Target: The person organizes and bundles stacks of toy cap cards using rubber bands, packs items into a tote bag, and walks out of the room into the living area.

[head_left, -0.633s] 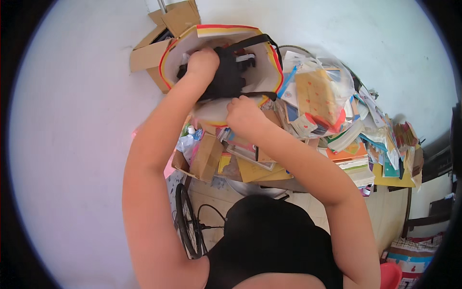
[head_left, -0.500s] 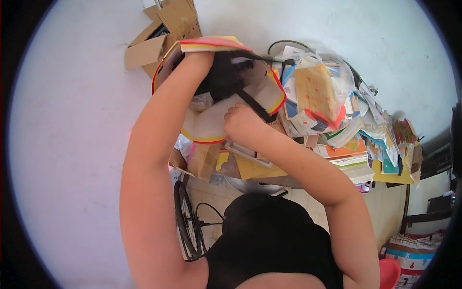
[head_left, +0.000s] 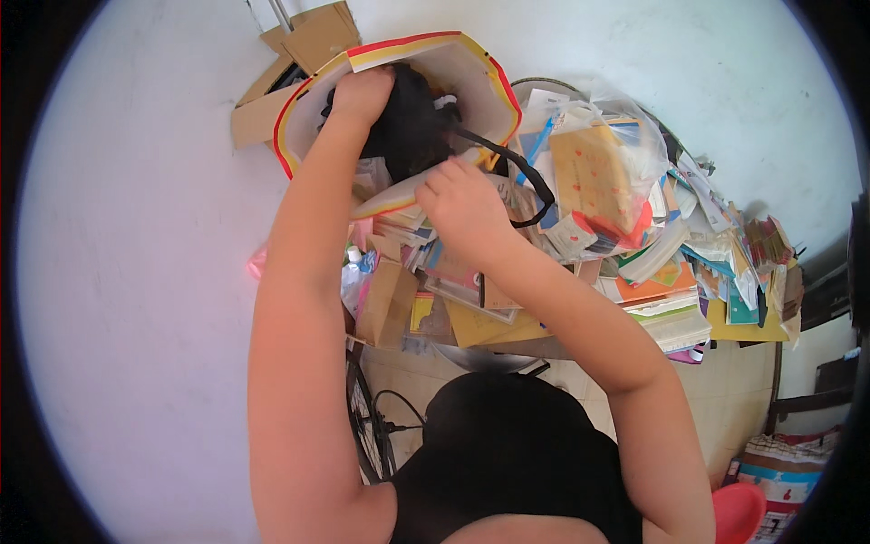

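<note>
A large white bag (head_left: 485, 68) with a red and yellow rim gapes open at the far side of the pile. Inside it lies a black cloth bag (head_left: 412, 122), its black strap (head_left: 521, 168) looping out over the right edge. My left hand (head_left: 365, 95) reaches into the white bag and has its fingers closed on the black cloth bag's left side; its fingertips are partly hidden. At the near rim, my right hand (head_left: 464, 201) is closed with curled fingers on the white bag's edge.
Books and papers (head_left: 666, 317) are heaped to the right, with a clear plastic bag (head_left: 625, 136) of books on top. An open cardboard box (head_left: 317, 41) stands behind on the left. Below are a bicycle wheel (head_left: 362, 408) and a red plastic basin (head_left: 739, 510).
The white bag's mouth has shifted up and tipped. The black cloth bag shows more fully, and its strap now bends in a loop outside the rim. Both hands have moved slightly farther away.
</note>
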Demonstrator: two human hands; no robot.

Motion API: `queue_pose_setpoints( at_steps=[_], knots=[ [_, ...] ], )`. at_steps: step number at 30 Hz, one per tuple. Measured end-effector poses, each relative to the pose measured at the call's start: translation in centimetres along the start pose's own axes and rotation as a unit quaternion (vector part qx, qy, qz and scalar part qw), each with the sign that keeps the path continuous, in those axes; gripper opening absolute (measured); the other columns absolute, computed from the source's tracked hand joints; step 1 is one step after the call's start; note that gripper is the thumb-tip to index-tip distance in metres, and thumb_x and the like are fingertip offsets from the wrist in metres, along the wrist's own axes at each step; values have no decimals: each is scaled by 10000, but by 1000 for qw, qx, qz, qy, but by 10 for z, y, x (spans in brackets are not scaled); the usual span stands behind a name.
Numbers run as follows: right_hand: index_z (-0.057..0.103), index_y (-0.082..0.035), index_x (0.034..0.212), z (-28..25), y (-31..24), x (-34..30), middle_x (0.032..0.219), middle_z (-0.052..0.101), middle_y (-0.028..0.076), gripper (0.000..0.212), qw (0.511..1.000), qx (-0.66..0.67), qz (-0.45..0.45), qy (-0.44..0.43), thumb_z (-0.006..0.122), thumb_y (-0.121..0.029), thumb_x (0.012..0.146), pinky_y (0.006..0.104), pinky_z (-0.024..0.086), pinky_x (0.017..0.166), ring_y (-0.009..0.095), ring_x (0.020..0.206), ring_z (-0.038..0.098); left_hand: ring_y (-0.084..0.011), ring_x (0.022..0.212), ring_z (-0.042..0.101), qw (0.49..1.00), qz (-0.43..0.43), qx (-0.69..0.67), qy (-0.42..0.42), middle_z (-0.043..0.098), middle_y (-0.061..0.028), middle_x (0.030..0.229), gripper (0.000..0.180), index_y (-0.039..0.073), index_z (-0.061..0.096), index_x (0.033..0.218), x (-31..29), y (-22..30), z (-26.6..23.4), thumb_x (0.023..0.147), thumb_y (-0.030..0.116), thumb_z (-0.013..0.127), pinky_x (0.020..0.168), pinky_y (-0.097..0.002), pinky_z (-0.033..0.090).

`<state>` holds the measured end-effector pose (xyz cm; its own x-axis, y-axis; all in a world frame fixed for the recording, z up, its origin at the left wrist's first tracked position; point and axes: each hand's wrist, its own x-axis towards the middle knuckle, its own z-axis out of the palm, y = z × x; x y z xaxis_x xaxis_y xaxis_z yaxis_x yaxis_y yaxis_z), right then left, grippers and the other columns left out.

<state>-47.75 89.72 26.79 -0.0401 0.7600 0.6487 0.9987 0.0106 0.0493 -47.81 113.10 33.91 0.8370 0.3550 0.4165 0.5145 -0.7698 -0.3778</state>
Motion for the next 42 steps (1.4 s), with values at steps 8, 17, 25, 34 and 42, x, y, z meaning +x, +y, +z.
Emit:
queue_pose_setpoints(
  at_steps=[8, 17, 25, 34, 42],
  knots=[
    [547, -5, 1116, 6, 40, 34, 1298, 444, 144, 395, 991, -65, 97, 63, 574, -53, 725, 496, 228, 1081, 287, 1239, 385, -327, 976, 597, 982, 98, -104, -120, 632, -182, 1029, 304, 52, 608, 1083, -17, -22, -41, 892, 225, 448, 824, -416, 481],
    [599, -40, 1059, 26, 65, -1, 1227, 500, 150, 358, 978, -52, 176, -102, 598, -75, 703, 557, 249, 1050, 305, 1230, 408, -276, 982, 603, 954, -92, -253, -129, 645, -133, 1041, 388, 80, 650, 1039, -21, -37, -49, 850, 406, 559, 843, -392, 474],
    [586, -48, 1067, -13, 58, -57, 1083, 560, 158, 315, 926, 208, 116, -294, 608, -119, 761, 461, 409, 900, 331, 1021, 509, -302, 924, 634, 945, -9, -67, -319, 661, -132, 1020, 510, 45, 685, 961, 31, -23, -37, 541, 283, 848, 782, -402, 511],
    [654, -11, 1008, -166, 49, -321, 940, 668, 151, 256, 806, 157, 521, -233, 660, -143, 788, 348, 487, 816, 286, 900, 634, -273, 826, 646, 906, 71, -218, -355, 683, -143, 905, 406, 56, 665, 1000, 62, -73, -21, 612, 103, 779, 761, -379, 504],
    [665, -4, 986, -219, -4, -547, 899, 676, 168, 289, 631, 68, 741, -221, 650, -162, 744, 331, 515, 746, 257, 816, 656, -293, 960, 616, 964, 6, -160, -210, 660, -143, 1001, 456, 66, 652, 1044, 37, -56, -17, 600, 26, 752, 834, -392, 483]
  ],
)
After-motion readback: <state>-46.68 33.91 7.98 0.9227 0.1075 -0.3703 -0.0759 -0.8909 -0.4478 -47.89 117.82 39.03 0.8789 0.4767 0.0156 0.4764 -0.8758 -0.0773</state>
